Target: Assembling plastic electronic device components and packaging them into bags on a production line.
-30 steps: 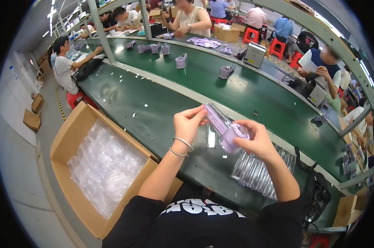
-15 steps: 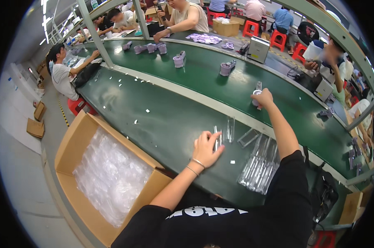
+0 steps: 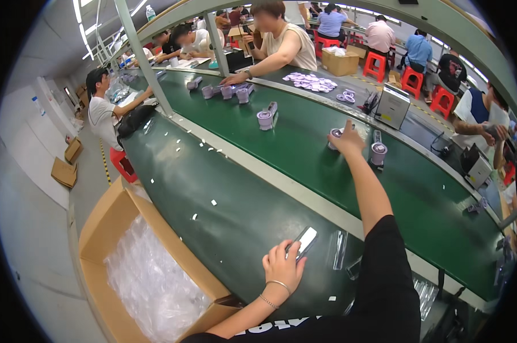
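Note:
My right hand (image 3: 350, 142) reaches over the green belt and is on a lilac device (image 3: 334, 137) with a round head. Its thumb and fingers lie about the device, and the hand hides the rest of it. A second lilac device (image 3: 378, 150) with a grey handle stands just right of that hand. Low in the middle, my left hand (image 3: 284, 266) is closed round a slim see-through plastic box (image 3: 305, 240), tilted and bright with glare. Beyond it on the near table lies another clear plastic box (image 3: 339, 250).
An open cardboard box (image 3: 155, 223) of clear plastic pieces stands at left. More lilac devices (image 3: 265, 117) stand along the belt (image 3: 304, 143). A metal rail (image 3: 258, 166) divides belt from table. White scraps (image 3: 214, 202) lie scattered. A co-worker's arm (image 3: 270, 63) reaches over the far side.
My right hand has left one lilac device and moved left to another. My left hand has picked up the clear box and tilted it. The whole view has shifted.

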`<state>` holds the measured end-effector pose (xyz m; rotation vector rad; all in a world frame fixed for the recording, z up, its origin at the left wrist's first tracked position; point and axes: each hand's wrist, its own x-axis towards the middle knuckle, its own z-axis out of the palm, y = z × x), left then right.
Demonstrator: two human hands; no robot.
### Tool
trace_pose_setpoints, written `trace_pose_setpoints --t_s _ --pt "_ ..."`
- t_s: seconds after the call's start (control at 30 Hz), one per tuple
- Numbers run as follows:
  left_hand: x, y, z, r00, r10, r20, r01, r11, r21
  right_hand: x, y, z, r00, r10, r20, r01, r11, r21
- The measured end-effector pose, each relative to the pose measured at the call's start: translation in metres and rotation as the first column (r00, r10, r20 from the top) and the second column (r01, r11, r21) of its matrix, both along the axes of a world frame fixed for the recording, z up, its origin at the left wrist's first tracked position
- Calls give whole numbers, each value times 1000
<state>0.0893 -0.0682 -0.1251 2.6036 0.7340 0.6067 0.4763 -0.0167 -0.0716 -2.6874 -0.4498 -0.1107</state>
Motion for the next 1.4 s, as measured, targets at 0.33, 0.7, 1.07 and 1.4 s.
trace_pose_setpoints --t_s 0.33,0.7,1.07,1.4 --pt "1 6 -5 946 39 321 67 948 -312 -34 -45 16 973 154 173 -209 907 365" --pt "-27 -3 75 612 320 723 789 -294 -539 -209 -248 139 759 634 145 -243 70 967" --pt "-37 -41 94 629 340 699 764 -435 -476 -282 -306 123 900 355 251 -269 1 963" --pt "-63 -37 109 685 -208 699 677 -173 -715 -265 -328 134 699 583 414 -422 -130 897"
